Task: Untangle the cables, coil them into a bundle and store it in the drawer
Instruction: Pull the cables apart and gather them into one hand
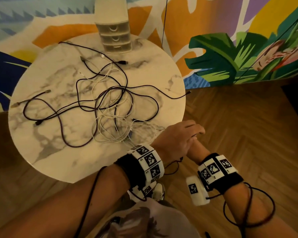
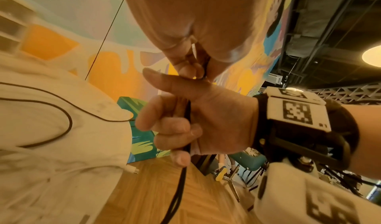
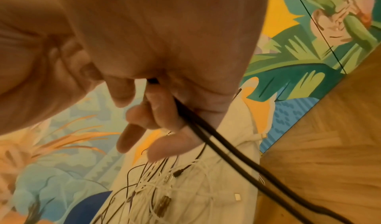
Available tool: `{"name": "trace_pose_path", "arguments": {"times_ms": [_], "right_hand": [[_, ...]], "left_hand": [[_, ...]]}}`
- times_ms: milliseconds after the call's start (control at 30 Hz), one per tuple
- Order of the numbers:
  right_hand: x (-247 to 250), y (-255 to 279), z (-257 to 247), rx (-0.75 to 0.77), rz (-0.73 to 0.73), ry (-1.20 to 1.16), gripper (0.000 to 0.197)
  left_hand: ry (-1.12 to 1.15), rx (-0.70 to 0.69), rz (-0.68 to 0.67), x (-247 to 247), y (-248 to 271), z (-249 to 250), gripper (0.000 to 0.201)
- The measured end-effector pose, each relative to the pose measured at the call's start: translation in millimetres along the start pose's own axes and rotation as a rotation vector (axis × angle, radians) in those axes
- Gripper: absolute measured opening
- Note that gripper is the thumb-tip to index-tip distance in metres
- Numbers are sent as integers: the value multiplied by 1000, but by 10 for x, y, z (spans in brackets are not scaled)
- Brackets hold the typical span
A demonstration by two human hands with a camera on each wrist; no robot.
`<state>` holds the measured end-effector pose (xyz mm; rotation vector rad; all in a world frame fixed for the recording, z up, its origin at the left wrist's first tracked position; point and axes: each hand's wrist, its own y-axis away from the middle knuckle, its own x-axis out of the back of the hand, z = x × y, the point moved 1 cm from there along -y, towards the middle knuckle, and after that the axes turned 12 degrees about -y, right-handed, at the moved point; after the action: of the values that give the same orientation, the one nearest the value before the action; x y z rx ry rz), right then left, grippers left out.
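Painted wall and wood floor surround a round marble desk. Item one: a tangle of dark and white cables spread over the desk's middle, loose ends reaching toward 9 and 3 o'clock. Item two: a small white drawer unit at the desk's 12 o'clock edge, all drawers closed. Item three: a black cable, doubled, held off the desk's 4 o'clock rim. Risk, as a judgement: drawing this cable out while it crosses the tangle could tighten knots or drag the heap over the edge; a white plug lies close to that rim already. Grip, right hand: fingers curled round the doubled black cable, thumb extended. Grip, left hand: laid over the right, its fingertips meeting at the cable near the right thumb, apparently pinching it. Coiling barely begun; nothing stored yet.
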<state>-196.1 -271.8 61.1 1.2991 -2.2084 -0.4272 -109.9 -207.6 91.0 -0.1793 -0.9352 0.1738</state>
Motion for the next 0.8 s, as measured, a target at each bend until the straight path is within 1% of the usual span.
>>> {"name": "trace_pose_path", "arguments": {"times_ms": [33, 100, 133, 167, 200, 233, 300, 333, 367, 400, 433, 467, 500, 533, 600, 633, 667, 800], "right_hand": [[-12, -13, 11, -19, 28, -49, 33], [-71, -20, 2, -66, 8, -157, 25], [-118, -29, -6, -27, -23, -213, 19], [-173, -49, 1, 1, -60, -272, 24], [-193, -80, 33, 28, -61, -323, 30], [-196, -120, 78, 12, -31, -408, 33], [-203, -170, 167, -47, 2, -503, 33], [-213, -180, 193, -66, 8, -517, 32], [-214, -191, 224, -82, 17, -515, 32], [-210, -205, 260, -93, 26, -512, 32], [-216, -208, 290, -103, 30, -509, 32], [-224, -211, 328, -115, 27, -508, 32], [-242, -212, 355, -128, 19, -495, 33], [-254, -218, 391, -136, 8, -495, 33], [-284, -225, 441, -140, -13, -496, 34], [-295, -228, 455, -133, -18, -490, 34], [-303, -231, 466, -126, -22, -486, 34], [-322, -228, 495, -132, -11, -507, 34]], "left_hand": [[7, 4, 4, -8, 3, -6, 25], [19, 36, -8, 4, 15, -31, 23], [36, 56, -29, 46, 12, -53, 25], [66, 95, -55, 106, 19, -104, 29], [109, 153, -56, 193, 26, -186, 32], [141, 228, -26, 302, 43, -297, 32], [95, 379, 41, 508, 136, -594, 21], [26, 447, 18, 580, 225, -763, 14], [-51, 499, -55, 629, 320, -903, 10], [-147, 514, -165, 645, 431, -1013, 9], [-251, 489, -300, 623, 553, -1089, 9], [-340, 432, -444, 565, 679, -1121, 11], [-410, 349, -585, 468, 810, -1120, 18], [-468, 237, -714, 341, 937, -1095, 28], [-573, 10, -918, 43, 1166, -1039, 44], [-627, -62, -979, -91, 1250, -1021, 48], [-675, -106, -1010, -209, 1317, -1043, 50], [-772, -188, -1086, -416, 1406, -1103, 43]]}}
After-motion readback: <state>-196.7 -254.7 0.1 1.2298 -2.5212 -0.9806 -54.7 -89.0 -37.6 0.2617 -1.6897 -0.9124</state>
